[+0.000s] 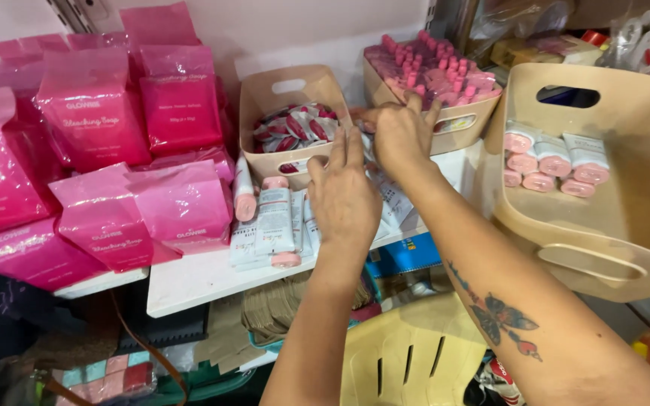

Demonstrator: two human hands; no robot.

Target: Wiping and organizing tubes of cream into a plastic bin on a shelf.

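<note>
My left hand [344,197] lies flat, fingers stretched, on white tubes with pink caps [274,218] that rest on a white shelf [197,274]. My right hand [402,134], on a tattooed forearm, reaches into the gap between two beige baskets at the back, fingers curled to the left; what they touch is hidden. The left basket [265,98] holds red and white sachets [295,128]. The right basket [460,124] is packed with pink-capped items [430,71].
Pink pouches [92,113] are stacked along the left of the shelf. A large beige basket [641,173] with several pink-capped tubes [551,162] sits tilted at the right. Below are a yellow plastic stool [408,353] and brown paper bags [280,308].
</note>
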